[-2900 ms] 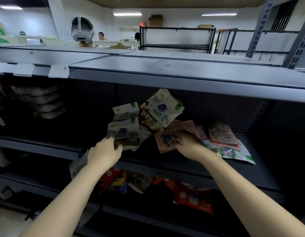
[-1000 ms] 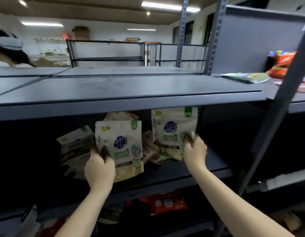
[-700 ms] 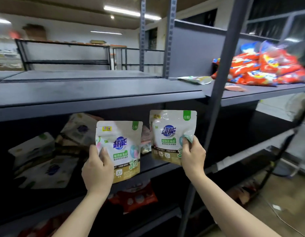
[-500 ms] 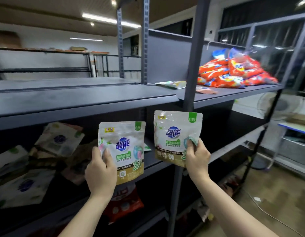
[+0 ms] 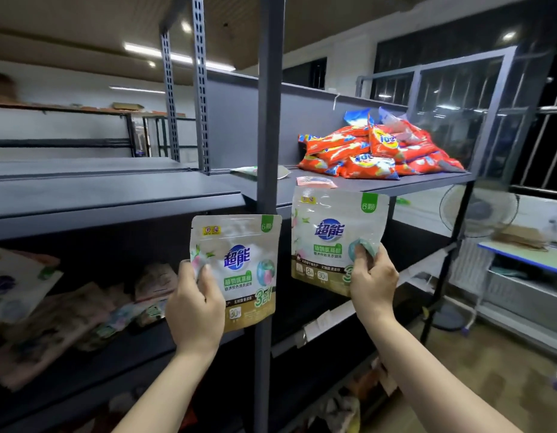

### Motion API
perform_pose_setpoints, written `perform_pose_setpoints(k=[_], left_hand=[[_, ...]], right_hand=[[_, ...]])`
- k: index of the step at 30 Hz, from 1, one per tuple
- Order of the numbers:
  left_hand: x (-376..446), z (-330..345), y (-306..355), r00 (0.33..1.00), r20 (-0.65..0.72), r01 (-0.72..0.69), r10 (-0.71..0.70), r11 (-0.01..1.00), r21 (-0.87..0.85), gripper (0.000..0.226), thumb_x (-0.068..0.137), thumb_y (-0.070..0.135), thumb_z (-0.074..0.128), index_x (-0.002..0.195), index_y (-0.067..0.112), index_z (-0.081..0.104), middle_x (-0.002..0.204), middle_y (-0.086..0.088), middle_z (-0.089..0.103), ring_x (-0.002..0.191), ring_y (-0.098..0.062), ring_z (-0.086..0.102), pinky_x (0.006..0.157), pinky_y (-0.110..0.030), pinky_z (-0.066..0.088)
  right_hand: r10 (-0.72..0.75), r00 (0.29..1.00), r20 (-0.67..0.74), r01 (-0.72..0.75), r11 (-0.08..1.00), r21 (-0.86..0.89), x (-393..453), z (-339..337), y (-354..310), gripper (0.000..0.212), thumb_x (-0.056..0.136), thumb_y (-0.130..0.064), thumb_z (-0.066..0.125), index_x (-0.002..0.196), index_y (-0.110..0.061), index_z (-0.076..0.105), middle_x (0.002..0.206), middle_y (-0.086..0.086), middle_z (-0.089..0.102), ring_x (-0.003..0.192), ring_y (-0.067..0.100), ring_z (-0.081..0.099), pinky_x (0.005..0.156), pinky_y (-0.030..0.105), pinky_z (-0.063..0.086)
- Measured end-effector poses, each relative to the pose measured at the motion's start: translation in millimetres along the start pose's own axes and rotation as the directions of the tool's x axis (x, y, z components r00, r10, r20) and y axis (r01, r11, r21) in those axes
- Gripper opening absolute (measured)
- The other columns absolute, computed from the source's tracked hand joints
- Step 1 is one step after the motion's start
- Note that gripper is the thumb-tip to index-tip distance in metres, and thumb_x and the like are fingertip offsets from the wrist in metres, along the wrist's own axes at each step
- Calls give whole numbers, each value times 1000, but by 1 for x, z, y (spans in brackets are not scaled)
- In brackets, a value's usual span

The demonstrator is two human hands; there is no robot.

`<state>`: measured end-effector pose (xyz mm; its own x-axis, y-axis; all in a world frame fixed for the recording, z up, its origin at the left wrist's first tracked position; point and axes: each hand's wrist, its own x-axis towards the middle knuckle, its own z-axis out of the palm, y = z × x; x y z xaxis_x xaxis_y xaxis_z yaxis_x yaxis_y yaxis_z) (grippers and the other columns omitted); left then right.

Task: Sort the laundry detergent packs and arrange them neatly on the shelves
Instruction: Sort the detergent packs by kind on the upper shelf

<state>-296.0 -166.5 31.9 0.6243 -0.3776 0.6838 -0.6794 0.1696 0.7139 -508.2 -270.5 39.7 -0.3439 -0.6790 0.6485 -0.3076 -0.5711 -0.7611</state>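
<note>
Each hand holds up one white-and-gold detergent pouch with a blue logo in front of the dark grey shelving. My left hand (image 5: 195, 307) grips the lower left corner of the left pouch (image 5: 242, 264). My right hand (image 5: 371, 276) pinches the lower right corner of the right pouch (image 5: 330, 232), which sits a little higher. A vertical shelf post (image 5: 269, 104) stands between and behind the two pouches. A loose heap of mixed pouches (image 5: 70, 310) lies on the middle shelf at the left.
A pile of orange-red detergent bags (image 5: 380, 151) fills the upper right shelf (image 5: 396, 182), with a pink packet (image 5: 314, 181) and a flat pale pouch (image 5: 249, 170) near the post. A standing fan (image 5: 477, 210) and a blue-edged table (image 5: 521, 254) are at the right.
My view has swung right from the mixed heap to the right-hand shelf bay. Both hands carried their pouches rightwards, and the right pouch now sits higher, just below the upper right shelf.
</note>
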Motion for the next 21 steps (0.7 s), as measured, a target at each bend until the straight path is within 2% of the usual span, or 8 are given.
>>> perform_pose_setpoints(k=[5,9,12,15,19,21], left_hand=[[-20,65,35,995,-94,38,-37,999,9,39,88,30,40,106,2,61,92,-17,70,82,-37,64,68,-35,42],[-24,105,62,980,-187,73,-67,997,28,36,89,29,39,98,-1,57,81,-19,66,70,-38,60,61,-32,34],[-16,129,88,964,-253,86,-74,996,35,33,90,30,37,96,2,54,83,-13,65,73,-37,58,62,-30,31],[4,151,113,943,-330,62,-39,996,61,29,93,26,40,100,1,55,98,-16,68,82,-38,62,64,-29,32],[43,182,141,912,-409,30,25,991,127,21,97,19,43,104,1,53,99,-19,68,85,-41,61,62,-31,29],[62,198,150,904,-422,12,62,985,169,23,98,21,41,106,3,51,98,-19,68,85,-41,61,62,-31,27]], right_hand=[[-25,999,21,24,998,55,64,-21,42,11,95,-18,55,100,-12,63,85,-6,60,76,-10,53,60,-3,36],[-24,999,36,21,996,83,109,-33,69,17,96,-19,53,101,-8,64,85,-1,61,73,-8,51,59,-3,35],[-20,999,44,16,996,91,141,-38,82,19,96,-19,53,104,-6,64,87,0,61,70,1,53,59,-4,34],[-12,999,31,8,995,104,168,-40,89,19,95,-19,54,103,-5,64,87,0,60,76,13,54,58,-5,31],[-33,999,-1,33,991,128,205,-33,91,17,95,-18,54,100,-5,64,86,-1,59,78,15,53,57,-1,30],[-41,999,-22,44,990,138,225,-24,92,18,95,-18,54,100,-4,64,86,0,58,78,15,52,58,-4,28]])
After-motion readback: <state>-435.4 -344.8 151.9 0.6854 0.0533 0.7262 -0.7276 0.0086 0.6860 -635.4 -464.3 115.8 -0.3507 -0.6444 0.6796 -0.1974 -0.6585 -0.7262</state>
